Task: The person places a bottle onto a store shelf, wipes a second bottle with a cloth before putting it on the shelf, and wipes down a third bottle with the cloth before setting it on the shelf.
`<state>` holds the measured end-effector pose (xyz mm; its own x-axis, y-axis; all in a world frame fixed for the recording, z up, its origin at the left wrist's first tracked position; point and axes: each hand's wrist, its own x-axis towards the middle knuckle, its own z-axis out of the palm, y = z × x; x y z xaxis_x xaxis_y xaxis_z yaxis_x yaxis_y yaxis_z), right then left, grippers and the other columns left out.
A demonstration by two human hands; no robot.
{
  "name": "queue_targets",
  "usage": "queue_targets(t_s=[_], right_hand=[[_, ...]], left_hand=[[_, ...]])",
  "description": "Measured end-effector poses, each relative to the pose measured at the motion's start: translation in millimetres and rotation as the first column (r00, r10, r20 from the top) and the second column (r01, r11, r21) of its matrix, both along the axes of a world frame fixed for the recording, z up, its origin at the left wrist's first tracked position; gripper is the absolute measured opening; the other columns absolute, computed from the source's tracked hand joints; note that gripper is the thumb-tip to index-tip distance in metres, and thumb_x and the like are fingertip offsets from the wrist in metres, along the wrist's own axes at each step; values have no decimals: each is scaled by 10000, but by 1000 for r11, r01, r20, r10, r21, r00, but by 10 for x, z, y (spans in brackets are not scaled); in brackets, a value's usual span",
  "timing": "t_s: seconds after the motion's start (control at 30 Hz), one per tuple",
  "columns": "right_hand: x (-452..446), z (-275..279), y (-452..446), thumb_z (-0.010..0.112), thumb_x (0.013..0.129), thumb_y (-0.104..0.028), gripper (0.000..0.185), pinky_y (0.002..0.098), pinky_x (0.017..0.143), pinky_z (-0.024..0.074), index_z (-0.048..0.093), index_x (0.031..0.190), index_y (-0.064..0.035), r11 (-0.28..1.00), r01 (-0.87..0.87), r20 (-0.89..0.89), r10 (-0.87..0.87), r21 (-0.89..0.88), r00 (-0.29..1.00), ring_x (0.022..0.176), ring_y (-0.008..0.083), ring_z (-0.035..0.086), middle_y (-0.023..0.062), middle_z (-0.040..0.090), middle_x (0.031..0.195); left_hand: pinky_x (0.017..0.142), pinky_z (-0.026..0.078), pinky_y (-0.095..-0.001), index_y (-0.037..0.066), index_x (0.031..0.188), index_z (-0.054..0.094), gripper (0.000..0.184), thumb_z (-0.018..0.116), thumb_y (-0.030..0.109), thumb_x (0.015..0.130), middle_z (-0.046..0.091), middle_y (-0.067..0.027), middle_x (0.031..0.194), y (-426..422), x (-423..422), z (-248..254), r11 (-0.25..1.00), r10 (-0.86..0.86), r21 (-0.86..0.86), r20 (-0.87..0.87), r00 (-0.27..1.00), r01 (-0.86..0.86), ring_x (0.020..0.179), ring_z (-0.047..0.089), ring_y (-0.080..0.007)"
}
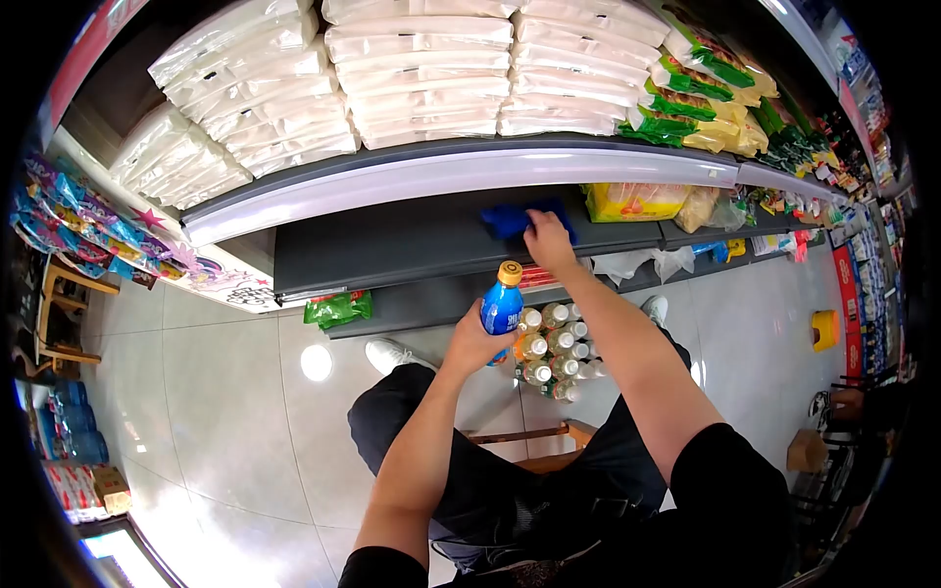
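Observation:
My left hand (477,343) is wrapped round a blue bottle (503,306) with a gold cap, held upright in front of the lower shelves. Further forward, my right hand (549,238) grips a dark blue cloth (510,221) against the dark grey shelf (392,235). Below and between my forearms, several bottles with white caps (561,343) stand grouped on the floor, one with an orange cap among them.
Stacked white packages (417,78) fill the upper shelf, with green and yellow packs (701,93) to their right. A yellow package (637,201) lies right of the cloth. A green package (338,309) sits at the lower left. A wooden stool (549,461) is beneath me.

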<state>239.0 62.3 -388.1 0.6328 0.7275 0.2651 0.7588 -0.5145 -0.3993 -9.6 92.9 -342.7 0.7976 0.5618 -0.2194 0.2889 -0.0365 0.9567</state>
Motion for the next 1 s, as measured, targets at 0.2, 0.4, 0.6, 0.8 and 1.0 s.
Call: queue_targets(t_s=[0.2, 0.4, 0.6, 0.8, 1.0], right_hand=[[-119, 791, -618, 454, 872, -261, 355, 423, 945, 468, 606, 1091, -26, 541, 763, -783, 617, 354, -75, 1046, 278, 607, 139, 643, 1134], [-601, 1525, -1370, 493, 888, -483, 586, 472, 1026, 417, 536, 1245, -21, 440, 774, -527, 834, 455, -165, 1159, 318, 559, 147, 595, 1249], [-886, 1914, -1848, 452, 967, -499, 581, 435, 1023, 428, 489, 1312, -33, 606, 666, -779, 625, 435, -60, 1179, 274, 551, 129, 570, 1285], [-1016, 1967, -2480, 447, 970, -499, 571, 407, 1038, 405, 500, 1308, -42, 431, 708, -675, 732, 560, 89, 1188, 257, 543, 105, 565, 1299], [-1304, 2207, -2782, 372, 1003, -464, 518, 367, 1006, 397, 542, 1265, -51, 714, 367, -732, 295, 596, 614, 1155, 245, 542, 105, 603, 1218]], left_hand=[[821, 505, -354, 15, 1129, 557, 626, 820, 289, 632, 660, -145, 983, -21, 46, -143, 1000, 8, 5, 8, 1000, -8, 883, 651, -239], [844, 502, -339, 18, 1134, 560, 585, 830, 233, 662, 658, -94, 995, -111, 35, 74, 998, -60, 30, 35, 998, 59, 893, 630, -179], [865, 502, -357, 15, 1217, 533, 712, 840, 284, 633, 655, -131, 1054, -278, -81, 76, 992, -107, 66, 14, 994, 106, 938, 648, -218], [837, 503, -338, 17, 1146, 549, 597, 825, 231, 661, 648, -96, 1001, -745, -355, 633, 990, -104, 106, 113, 988, 92, 895, 624, -173], [806, 507, -324, 15, 1108, 556, 552, 818, 215, 665, 648, -70, 962, -1401, -570, 1481, 980, -146, 157, 162, 976, 121, 853, 616, -146]])
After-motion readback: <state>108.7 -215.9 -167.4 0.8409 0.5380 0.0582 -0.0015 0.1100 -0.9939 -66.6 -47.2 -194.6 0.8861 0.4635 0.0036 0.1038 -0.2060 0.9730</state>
